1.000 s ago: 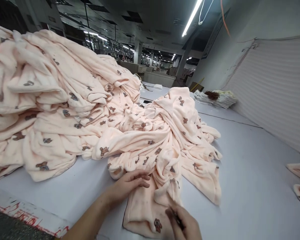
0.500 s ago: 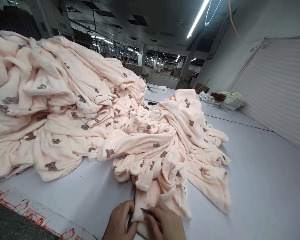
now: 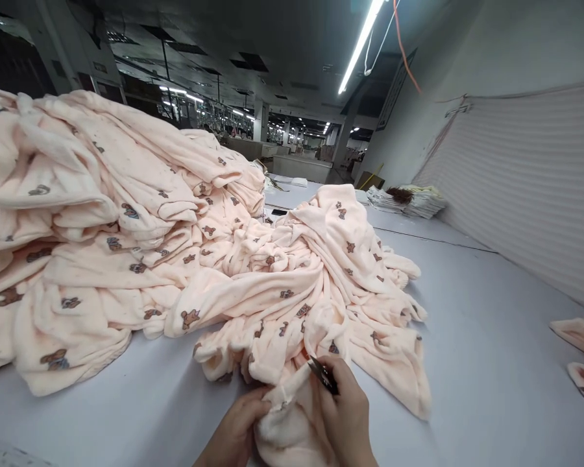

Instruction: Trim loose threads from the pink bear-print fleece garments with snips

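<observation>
Pale pink fleece garments with brown bear prints lie before me, and one piece of this fleece [image 3: 292, 415] is lifted at the near side. My left hand [image 3: 241, 421] pinches its edge between thumb and fingers. On the other side of that piece, my right hand [image 3: 343, 405] is closed round small dark thread snips [image 3: 325, 375], whose blades point up and left, close to the fabric. Whether the blades touch the cloth I cannot tell. The bunched garment [image 3: 292, 292] spreads away just beyond both hands.
A tall heap of the same fleece [image 3: 87, 220] covers the left of the white table [image 3: 467, 363]. More fleece [image 3: 581, 350] lies at the right edge. Stacked white cloths [image 3: 409, 200] sit at the back right, by a quilted-looking wall covering [image 3: 525, 162].
Both hands have raised and turned the near piece of fleece. The snips moved up and right with my right hand. The view has swung right, showing more fleece at the right edge.
</observation>
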Available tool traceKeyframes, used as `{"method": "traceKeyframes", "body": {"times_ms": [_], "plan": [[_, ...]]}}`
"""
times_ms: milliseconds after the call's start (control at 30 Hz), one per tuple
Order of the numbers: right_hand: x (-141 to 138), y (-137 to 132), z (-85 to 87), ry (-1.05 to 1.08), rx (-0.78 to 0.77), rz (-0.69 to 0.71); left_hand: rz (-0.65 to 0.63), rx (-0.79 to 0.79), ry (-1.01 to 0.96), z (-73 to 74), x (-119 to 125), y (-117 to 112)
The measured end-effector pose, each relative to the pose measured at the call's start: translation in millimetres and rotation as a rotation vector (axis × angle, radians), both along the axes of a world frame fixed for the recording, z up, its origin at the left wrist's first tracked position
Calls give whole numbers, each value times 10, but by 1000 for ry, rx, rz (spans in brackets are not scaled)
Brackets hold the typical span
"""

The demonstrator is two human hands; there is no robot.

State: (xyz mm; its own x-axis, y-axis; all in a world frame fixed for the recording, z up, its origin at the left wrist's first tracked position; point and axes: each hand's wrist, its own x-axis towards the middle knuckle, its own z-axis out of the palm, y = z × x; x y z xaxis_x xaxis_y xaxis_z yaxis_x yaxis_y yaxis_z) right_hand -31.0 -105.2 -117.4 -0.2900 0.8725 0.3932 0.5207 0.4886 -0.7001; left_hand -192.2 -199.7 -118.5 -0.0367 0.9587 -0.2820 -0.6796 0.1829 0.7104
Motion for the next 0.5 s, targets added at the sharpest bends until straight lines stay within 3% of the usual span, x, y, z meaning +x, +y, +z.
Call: {"method": "traceKeyframes", "body": {"times_ms": [133,300,500], "plan": [[50,-19,92,18,-153,21,23,33,-149,171,1,99],[106,-177,88,-30,-89,159,37,50,-129,128,20,127],[155,-103,161,-153,-83,204,45,31,-36,158,12,110]]}}
